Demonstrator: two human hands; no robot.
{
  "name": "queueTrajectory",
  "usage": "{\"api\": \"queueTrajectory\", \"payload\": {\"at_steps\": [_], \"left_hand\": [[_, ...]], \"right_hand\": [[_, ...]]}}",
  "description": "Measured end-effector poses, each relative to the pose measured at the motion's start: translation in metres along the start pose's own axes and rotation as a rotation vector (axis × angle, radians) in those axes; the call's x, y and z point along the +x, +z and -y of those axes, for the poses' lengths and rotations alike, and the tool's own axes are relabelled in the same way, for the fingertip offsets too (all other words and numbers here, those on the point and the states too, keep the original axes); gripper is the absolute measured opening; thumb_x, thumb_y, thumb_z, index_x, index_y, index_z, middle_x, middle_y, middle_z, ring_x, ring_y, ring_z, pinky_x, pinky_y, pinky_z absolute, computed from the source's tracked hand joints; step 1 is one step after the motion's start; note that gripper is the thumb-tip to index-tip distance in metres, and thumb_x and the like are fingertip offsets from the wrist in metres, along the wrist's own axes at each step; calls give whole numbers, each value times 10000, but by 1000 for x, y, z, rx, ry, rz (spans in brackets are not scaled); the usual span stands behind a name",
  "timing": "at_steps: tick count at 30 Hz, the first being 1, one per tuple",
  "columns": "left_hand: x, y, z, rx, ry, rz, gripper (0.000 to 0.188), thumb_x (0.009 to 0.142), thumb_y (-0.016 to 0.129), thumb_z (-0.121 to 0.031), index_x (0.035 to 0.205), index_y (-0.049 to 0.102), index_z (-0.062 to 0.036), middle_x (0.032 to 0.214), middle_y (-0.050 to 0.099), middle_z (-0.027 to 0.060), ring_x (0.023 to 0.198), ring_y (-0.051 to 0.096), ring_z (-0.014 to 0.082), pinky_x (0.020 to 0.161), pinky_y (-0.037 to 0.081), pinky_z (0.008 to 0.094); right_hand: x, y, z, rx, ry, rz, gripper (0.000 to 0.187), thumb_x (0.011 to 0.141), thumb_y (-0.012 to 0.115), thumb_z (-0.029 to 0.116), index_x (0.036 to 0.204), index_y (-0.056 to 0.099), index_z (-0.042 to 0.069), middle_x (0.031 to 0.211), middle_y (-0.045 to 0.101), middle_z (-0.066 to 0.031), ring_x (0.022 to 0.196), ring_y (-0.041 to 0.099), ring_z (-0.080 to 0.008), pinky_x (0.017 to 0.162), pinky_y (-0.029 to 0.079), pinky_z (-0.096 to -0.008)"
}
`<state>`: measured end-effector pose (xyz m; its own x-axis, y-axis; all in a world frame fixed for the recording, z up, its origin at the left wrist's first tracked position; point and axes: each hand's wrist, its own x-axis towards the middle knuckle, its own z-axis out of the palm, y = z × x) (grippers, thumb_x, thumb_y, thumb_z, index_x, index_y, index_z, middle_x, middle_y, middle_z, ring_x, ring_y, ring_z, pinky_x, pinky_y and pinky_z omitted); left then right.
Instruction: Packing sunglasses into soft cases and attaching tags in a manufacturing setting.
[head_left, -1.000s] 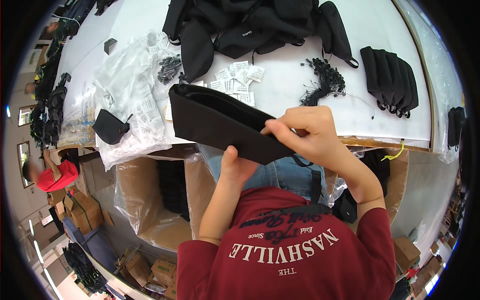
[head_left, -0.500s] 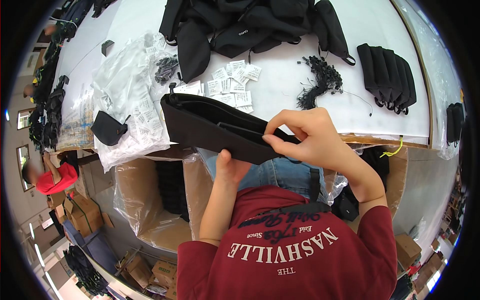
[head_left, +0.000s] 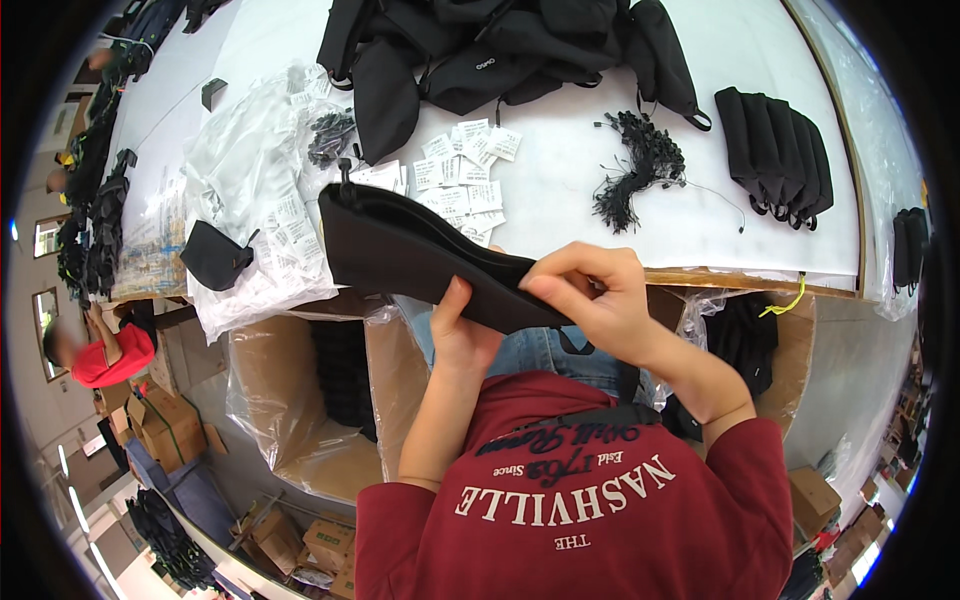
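A black zip pouch (head_left: pixel 400 252) is held up in front of me over the table's near edge, its long mouth parted along the top. My left hand (head_left: pixel 463 335) grips it from below, thumb on the near face and the other fingers mostly behind it. With thumb and forefinger, my right hand (head_left: pixel 590 295) pinches the rim at the pouch's right end. A zip pull stands up at its far left corner. Beyond the pouch lie white printed labels (head_left: pixel 468 165) and a bundle of black tag strings (head_left: pixel 640 170).
Black pouches are heaped (head_left: pixel 480 70) at the back of the white table. A neat row of folded pouches (head_left: pixel 775 155) lies right. Left are a clear plastic bag (head_left: pixel 250 190) and a small black pouch (head_left: pixel 215 257). Plastic-lined cartons (head_left: pixel 290 390) stand below the edge; a person in red (head_left: pixel 115 355) is far left.
My right hand has slid slightly left and down along the pouch's rim. A dark strip seen inside the mouth before no longer shows. The mouth looks narrower, and the left thumb sits higher.
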<state>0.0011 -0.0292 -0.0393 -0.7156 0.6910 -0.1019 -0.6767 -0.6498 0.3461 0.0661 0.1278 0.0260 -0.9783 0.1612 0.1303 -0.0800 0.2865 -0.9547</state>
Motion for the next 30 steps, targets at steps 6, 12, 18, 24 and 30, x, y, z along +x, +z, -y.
{"api": "queueTrajectory", "payload": {"at_steps": [6, 12, 18, 24, 30], "left_hand": [[0, 6, -8, 248, 71, -158, 400, 865, 601, -300, 1088, 514, 20, 975, 593, 175, 974, 576, 289, 899, 449, 383], [-1, 27, -3, 340, -91, -318, 506, 714, 698, -41, 1179, 510, 26, 1041, 608, 117, 931, 620, 220, 813, 519, 315], [-5, 50, -11, 509, -226, -309, 570, 694, 730, -69, 1207, 502, 31, 1066, 608, 112, 947, 621, 202, 822, 514, 311], [1, 55, 0, 529, -185, -422, 539, 738, 705, -85, 1223, 495, 22, 1070, 605, 119, 937, 621, 198, 813, 516, 298], [16, 43, -3, 533, -95, -371, 346, 821, 604, -170, 1070, 561, 66, 822, 648, 152, 684, 654, 240, 616, 558, 314]], "right_hand": [[4, -15, -22, 505, 295, -241, 258, 957, 519, 203, 777, 579, 27, 553, 417, 91, 482, 310, 11, 457, 233, -179], [35, -42, -8, 90, 33, 59, 347, 959, 509, 252, 1140, 627, -19, 695, 591, -15, 592, 490, -61, 553, 400, -208], [52, -38, -5, 77, -162, -172, 194, 855, 666, 154, 1002, 690, 30, 799, 668, -39, 663, 599, -106, 575, 443, -227], [47, -35, -20, -21, -294, -441, 77, 745, 729, 21, 807, 684, 27, 786, 651, -33, 646, 597, -98, 523, 418, -206], [18, -32, -12, 103, -158, -237, 101, 740, 724, 4, 832, 681, 15, 763, 625, -49, 650, 575, -108, 591, 441, -218]]}}
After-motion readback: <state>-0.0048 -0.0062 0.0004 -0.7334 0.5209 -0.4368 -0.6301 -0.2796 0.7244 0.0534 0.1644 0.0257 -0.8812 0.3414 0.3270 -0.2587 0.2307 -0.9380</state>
